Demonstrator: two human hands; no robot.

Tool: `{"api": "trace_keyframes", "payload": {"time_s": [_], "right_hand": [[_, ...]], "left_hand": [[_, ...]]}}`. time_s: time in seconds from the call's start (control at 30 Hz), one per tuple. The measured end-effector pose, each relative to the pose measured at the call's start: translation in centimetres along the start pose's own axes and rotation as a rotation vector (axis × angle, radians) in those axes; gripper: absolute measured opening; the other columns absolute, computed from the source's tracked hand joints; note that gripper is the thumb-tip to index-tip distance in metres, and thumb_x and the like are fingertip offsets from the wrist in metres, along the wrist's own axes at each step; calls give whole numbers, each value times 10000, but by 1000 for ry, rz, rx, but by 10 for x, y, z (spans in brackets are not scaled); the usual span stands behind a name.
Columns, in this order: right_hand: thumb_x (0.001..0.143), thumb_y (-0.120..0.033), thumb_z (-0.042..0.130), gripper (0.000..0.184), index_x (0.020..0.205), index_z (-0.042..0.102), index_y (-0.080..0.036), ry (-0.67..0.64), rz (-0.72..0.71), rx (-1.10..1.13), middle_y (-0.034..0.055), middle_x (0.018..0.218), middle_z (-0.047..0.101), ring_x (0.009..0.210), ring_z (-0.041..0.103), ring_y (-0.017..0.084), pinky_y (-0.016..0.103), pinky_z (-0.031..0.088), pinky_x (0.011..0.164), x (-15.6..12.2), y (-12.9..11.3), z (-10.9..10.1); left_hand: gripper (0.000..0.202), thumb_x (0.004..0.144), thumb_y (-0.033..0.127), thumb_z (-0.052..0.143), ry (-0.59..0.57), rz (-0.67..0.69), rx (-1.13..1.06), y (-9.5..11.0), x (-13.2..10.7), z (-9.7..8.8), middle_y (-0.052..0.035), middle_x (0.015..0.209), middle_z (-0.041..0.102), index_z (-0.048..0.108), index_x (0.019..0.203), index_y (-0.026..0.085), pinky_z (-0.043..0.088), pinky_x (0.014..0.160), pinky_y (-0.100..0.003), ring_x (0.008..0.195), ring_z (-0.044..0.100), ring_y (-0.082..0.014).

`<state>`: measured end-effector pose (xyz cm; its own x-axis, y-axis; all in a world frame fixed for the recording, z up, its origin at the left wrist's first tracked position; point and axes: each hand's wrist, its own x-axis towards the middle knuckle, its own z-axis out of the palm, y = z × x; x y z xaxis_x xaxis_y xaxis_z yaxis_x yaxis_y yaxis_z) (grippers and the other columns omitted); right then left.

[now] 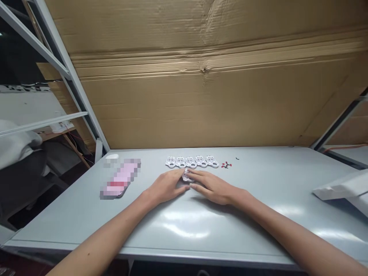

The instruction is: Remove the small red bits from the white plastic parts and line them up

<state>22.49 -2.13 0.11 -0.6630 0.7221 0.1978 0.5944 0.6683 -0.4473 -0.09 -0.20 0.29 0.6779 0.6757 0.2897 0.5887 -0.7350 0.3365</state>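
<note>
A small white plastic piece [187, 177] lies low over the table, mostly covered by fingers. My left hand [169, 186] holds its left side, thumb in front and fingers behind. From the right, my right hand [213, 186] has its fingers on the same piece, with the fingertips of both hands almost meeting. Just behind them is a row of several similar white plastic pieces [191, 162], each with a ring-shaped opening and small holes. To the right of that row lies a little cluster of red and black bits [226, 165], too small to make out.
A pink, blurred-out flat object [122, 178] lies at left, with a white rounded item [112, 157] behind it. White folded sheet material [343, 186] sits at the right edge. Cardboard [201, 107] backs the grey table [258, 230]; metal posts [71, 76] frame it.
</note>
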Motion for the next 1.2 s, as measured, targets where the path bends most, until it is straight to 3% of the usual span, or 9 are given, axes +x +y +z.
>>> {"api": "trace_keyframes", "payload": {"time_s": [0.2, 0.4, 0.53, 0.63, 0.77, 0.87, 0.97, 1.07, 1.2], "right_hand": [[1019, -432, 392, 473, 1456, 437, -256, 18, -6, 83, 119, 1400, 570, 1244, 552, 282, 449, 469, 1005, -1, -12, -2], [1019, -440, 377, 505, 1490, 396, -259, 0, -43, 143, 94, 1482, 499, 1306, 510, 269, 437, 432, 1060, -2, -12, -4], [1004, -514, 366, 542, 1448, 462, -218, -34, 47, 42, 118, 1460, 520, 1302, 511, 287, 458, 418, 1074, -3, -7, -1], [1008, -511, 353, 529, 1409, 498, -198, -38, 27, -24, 130, 1411, 560, 1262, 536, 281, 442, 439, 1045, -3, -5, -1], [1019, -467, 347, 442, 1306, 570, -215, -24, -49, -72, 120, 1283, 637, 1140, 600, 262, 393, 497, 929, -1, -6, -2], [1020, -447, 351, 414, 1255, 594, -208, -28, -63, -96, 124, 1246, 647, 1094, 614, 258, 385, 506, 897, -1, -7, -2], [1018, -423, 368, 383, 1223, 610, -207, -18, -78, -94, 126, 1220, 656, 1070, 619, 260, 397, 509, 891, -1, -7, -2], [1015, -407, 383, 366, 1209, 621, -207, -4, -92, -89, 124, 1217, 658, 1078, 619, 258, 392, 507, 903, -1, -7, -2], [1014, -401, 391, 366, 1222, 621, -207, -10, -86, -102, 118, 1244, 651, 1104, 614, 248, 370, 501, 924, -1, -7, -2]], "left_hand": [[230, 937, 428, 542, -1, -66, 44, 4, 0, -2, -55, 1044, 681, 608, 1033, 229, 501, 793, -332, 915, 637, -235], [235, 864, 395, 599, 1, -123, 138, 6, -1, -6, -76, 1019, 665, 623, 1010, 213, 505, 796, -362, 947, 630, -271], [250, 800, 398, 601, -67, -218, 231, 2, -7, -21, -75, 958, 664, 625, 979, 225, 495, 714, -355, 876, 641, -275], [285, 794, 449, 587, -126, -322, 300, -13, -14, -38, -71, 972, 679, 624, 978, 235, 488, 695, -350, 878, 655, -285], [345, 821, 516, 554, -153, -542, 371, -43, -19, -52, -100, 1106, 685, 622, 1006, 232, 496, 799, -377, 1024, 647, -328], [337, 908, 453, 447, -169, -543, 377, -62, -18, -49, -125, 1174, 673, 621, 1062, 208, 492, 874, -399, 1079, 639, -323], [445, 965, 395, 352, -111, -480, 316, -76, -14, -38, -129, 1474, 480, 506, 1330, 192, 398, 1065, -418, 1333, 482, -301], [526, 996, 404, 291, -78, -458, 275, -80, -11, -30, -121, 1582, 315, 379, 1461, 174, 277, 1167, -413, 1458, 302, -264], [559, 990, 404, 315, -106, -515, 314, -71, -11, -31, -134, 1607, 243, 347, 1493, 162, 278, 1169, -431, 1468, 275, -279]]}}
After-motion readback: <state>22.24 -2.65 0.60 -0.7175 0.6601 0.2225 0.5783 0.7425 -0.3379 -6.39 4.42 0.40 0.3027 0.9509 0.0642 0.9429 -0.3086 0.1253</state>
